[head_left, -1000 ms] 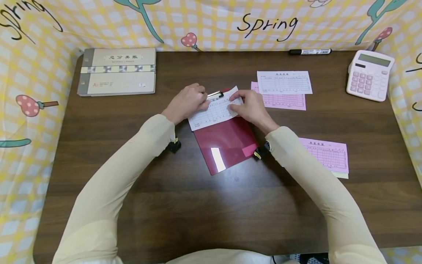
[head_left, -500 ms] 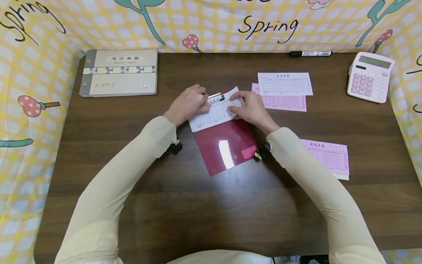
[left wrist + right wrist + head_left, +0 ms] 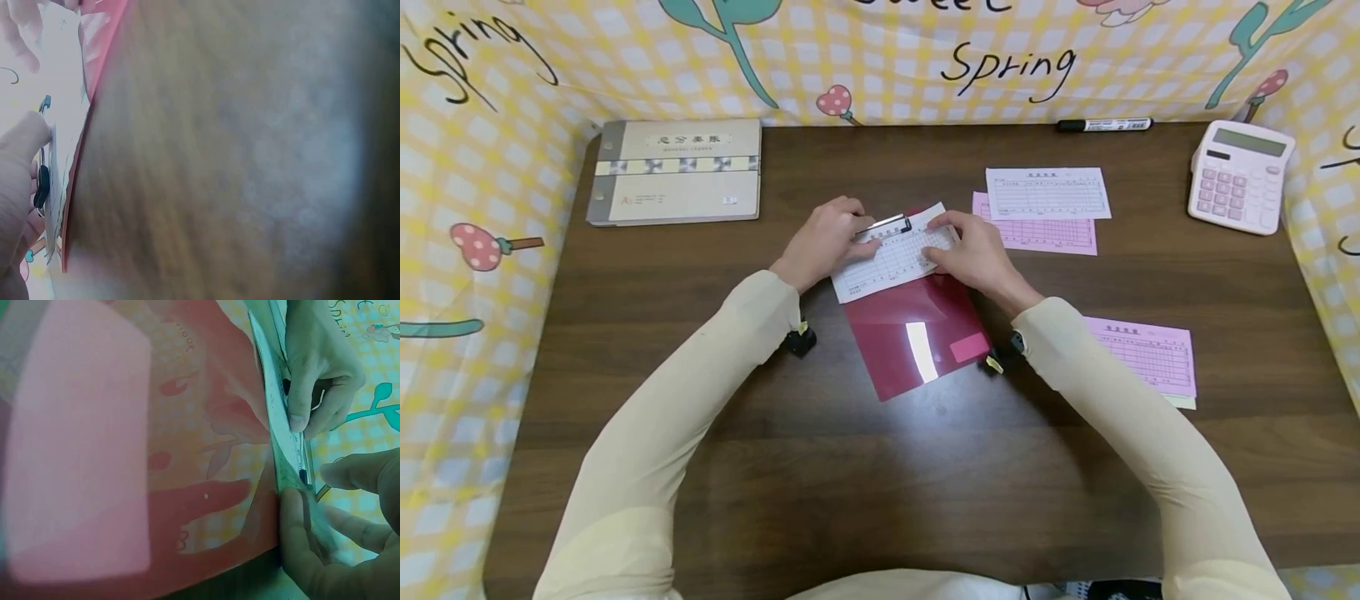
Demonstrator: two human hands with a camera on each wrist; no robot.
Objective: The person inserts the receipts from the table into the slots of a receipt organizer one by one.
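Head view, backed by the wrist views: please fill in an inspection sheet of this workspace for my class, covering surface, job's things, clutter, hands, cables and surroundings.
Surface: dark wood-look desk, shiny in places.
Job's things: red folder, slanted; white sheet across its upper part, clip at the sheet's upper edge.
Clutter: ledger, marker, calculator; loose white form overlapping a pink form; another pink form over a pale sheet.
Hands: left hand grips the clip; right hand pinches the white sheet.
Cables: short dark line at the bottom edge; too small to identify.
Surroundings: yellow checked cloth behind and both sides.
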